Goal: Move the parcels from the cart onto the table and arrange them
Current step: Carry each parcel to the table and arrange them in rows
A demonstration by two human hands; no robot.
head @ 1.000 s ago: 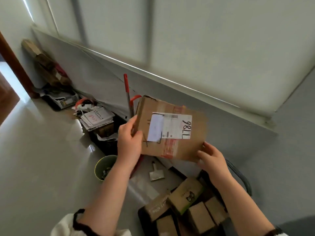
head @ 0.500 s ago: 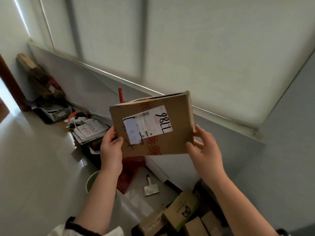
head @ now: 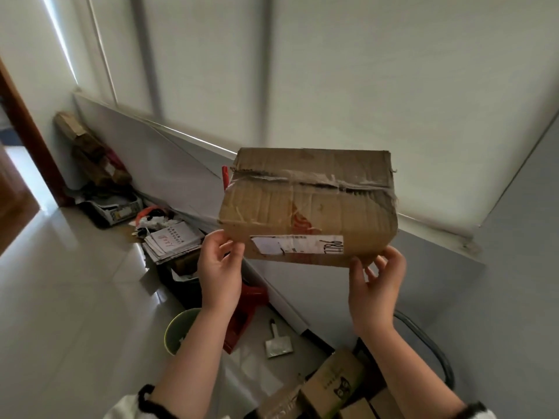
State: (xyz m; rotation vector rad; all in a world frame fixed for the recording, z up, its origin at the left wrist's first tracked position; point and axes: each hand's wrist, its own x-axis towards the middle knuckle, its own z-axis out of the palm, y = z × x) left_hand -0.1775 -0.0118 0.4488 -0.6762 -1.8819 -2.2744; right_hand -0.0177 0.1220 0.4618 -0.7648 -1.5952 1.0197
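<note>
A worn brown cardboard parcel [head: 305,204] with torn tape and a white shipping label is held up in the air in front of the window blind. My left hand [head: 220,264] pinches its lower left corner. My right hand [head: 378,282] holds its lower right corner with curled fingers. Its taped face is turned toward me, the label along the bottom edge. Below, at the bottom right, the cart [head: 435,352] with a dark handle carries several smaller cardboard parcels [head: 329,385].
On the floor along the wall lie a stack of papers [head: 172,241], a scale [head: 115,207], a green bin [head: 178,329], a red dustpan [head: 245,309] and a scraper [head: 276,343]. A brown door frame [head: 27,137] stands at the left. Pale tiled floor [head: 75,297] spreads left.
The parcel has risen and tipped, so its taped face now faces me and the label has gone to the lower edge. Both hands have shifted to its bottom corners.
</note>
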